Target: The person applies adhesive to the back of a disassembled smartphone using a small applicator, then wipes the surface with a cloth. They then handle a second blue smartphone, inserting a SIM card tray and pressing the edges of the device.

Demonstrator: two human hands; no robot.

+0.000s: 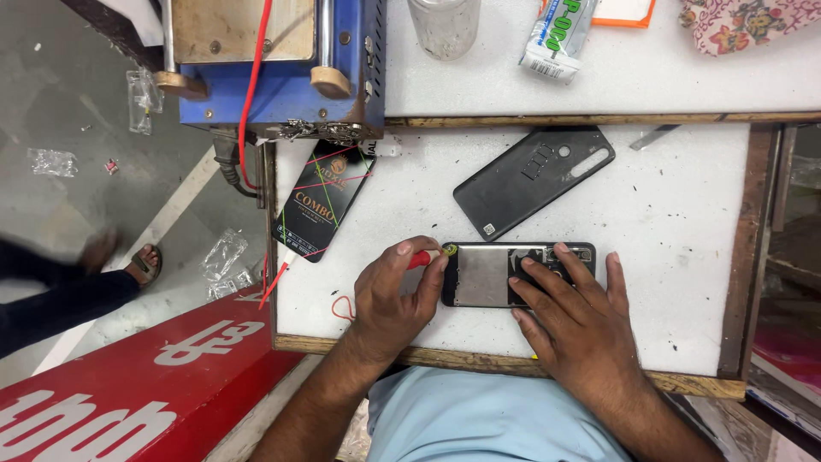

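My left hand [389, 295] pinches the red screwdriver [421, 258] at the opened phone [492, 274]; my right hand [573, 312], spread, should press it flat on the bench [684, 222].

Worktable top [684, 222] was white, speckled with dark flecks, edged in brown wood. Opened phone [513, 274] showed a black frame around a grey metal plate. Detached back cover [532, 180] was dark grey. Screwdriver [421, 258] handle was red. Flat box [323, 201] was black with gold print and thin red lines. Machine [282, 77] was blue. Cloth [744, 21] carried a pink floral pattern. Shirt [479, 423] was pale blue.
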